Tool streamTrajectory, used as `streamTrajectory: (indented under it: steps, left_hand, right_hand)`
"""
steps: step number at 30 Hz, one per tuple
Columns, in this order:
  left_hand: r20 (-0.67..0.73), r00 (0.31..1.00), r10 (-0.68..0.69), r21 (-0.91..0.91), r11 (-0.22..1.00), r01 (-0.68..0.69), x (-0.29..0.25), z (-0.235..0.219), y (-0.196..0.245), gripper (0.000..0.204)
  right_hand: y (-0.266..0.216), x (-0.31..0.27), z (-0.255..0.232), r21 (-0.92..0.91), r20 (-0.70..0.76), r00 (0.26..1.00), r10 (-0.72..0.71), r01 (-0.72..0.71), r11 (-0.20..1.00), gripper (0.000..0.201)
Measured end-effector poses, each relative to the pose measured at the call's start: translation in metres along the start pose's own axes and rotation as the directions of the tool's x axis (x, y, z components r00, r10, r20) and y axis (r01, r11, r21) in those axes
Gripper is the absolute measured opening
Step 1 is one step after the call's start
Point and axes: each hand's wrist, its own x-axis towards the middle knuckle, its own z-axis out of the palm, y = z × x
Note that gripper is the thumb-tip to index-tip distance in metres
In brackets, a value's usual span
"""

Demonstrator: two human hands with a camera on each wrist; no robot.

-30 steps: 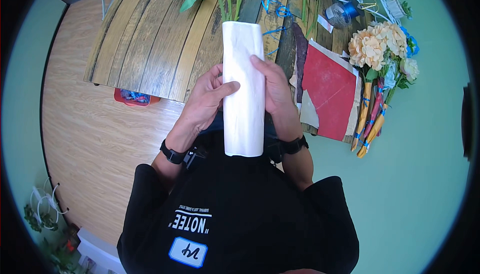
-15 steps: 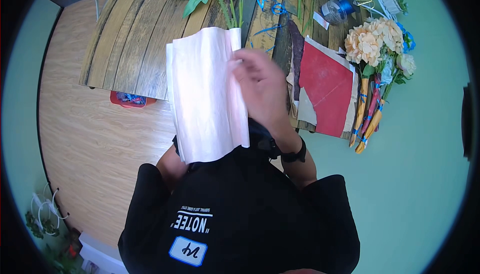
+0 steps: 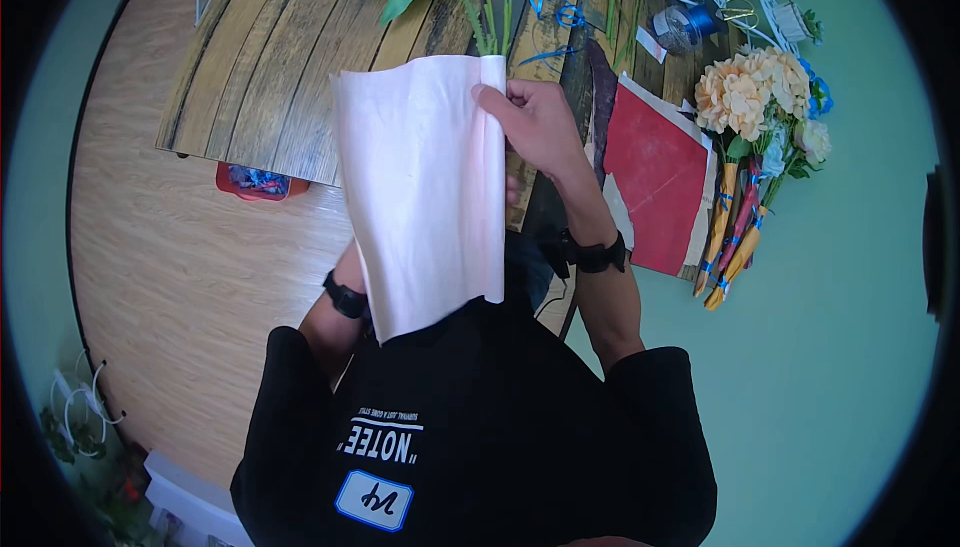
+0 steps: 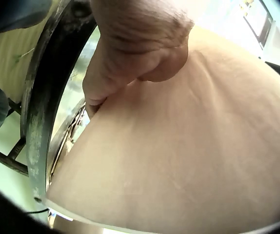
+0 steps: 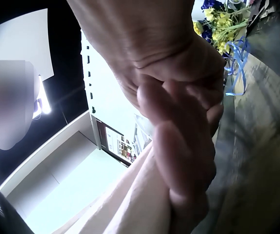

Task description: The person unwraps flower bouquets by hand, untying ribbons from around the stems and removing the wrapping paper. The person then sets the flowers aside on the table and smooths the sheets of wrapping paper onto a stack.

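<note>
A pale pinkish-white sheet of wrapping paper [image 3: 415,187] hangs in front of the person's torso, its right side curled into a narrow roll. Green flower stems [image 3: 495,17] stand out from the top of that roll. With thumb and fingers my right hand [image 3: 540,122] pinches the roll's upper right edge. My left hand [image 4: 135,53] is behind the sheet, mostly hidden in the head view, with its fingertips [image 3: 513,188] showing round the roll's right edge below the right hand. The left wrist view shows it against the paper's back.
A wooden table [image 3: 280,67] lies ahead, with curled blue ribbon [image 3: 570,15], a ribbon spool [image 3: 680,27] and red paper [image 3: 655,172]. Several wrapped bouquets [image 3: 740,97] lie at its right edge. A red bin [image 3: 262,187] stands on the floor at left.
The paper was a narrow roll between both hands; it has since spread out to the left. My left hand has gone behind it, and my right hand has moved up its right edge.
</note>
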Motion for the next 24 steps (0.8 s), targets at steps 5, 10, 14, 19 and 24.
streamTrajectory:
  steps: [5,10,14,19,24]
  left_hand:
    - [-0.313,0.567,0.762,0.706,0.586,-0.397,0.032,0.088,0.086,0.043]
    - [0.029,0.889,0.457,0.831,0.484,-0.276,0.016,0.143,0.055,0.037]
    - [-0.036,0.976,0.215,0.888,0.455,-0.068,0.057,0.138,0.028,0.043]
    - [-0.019,0.986,0.163,0.700,0.706,-0.103,0.074,0.140,0.021,0.041]
    - [-0.079,0.991,0.109,0.582,0.812,-0.043,0.074,0.150,0.034,0.036]
  right_hand:
    - [-0.029,-0.003,-0.003,0.053,-0.026,0.998,0.055,-0.054,0.997,0.041]
    - [-0.041,0.004,0.015,0.141,0.038,0.996,0.080,-0.085,0.986,0.040]
    - [-0.037,0.008,0.029,0.142,-0.058,0.998,0.015,-0.007,0.990,0.041]
    - [-0.041,0.009,0.026,0.194,-0.056,0.997,0.049,-0.037,0.980,0.044]
    - [0.003,0.008,0.029,0.388,-0.257,0.966,-0.002,0.105,0.916,0.054]
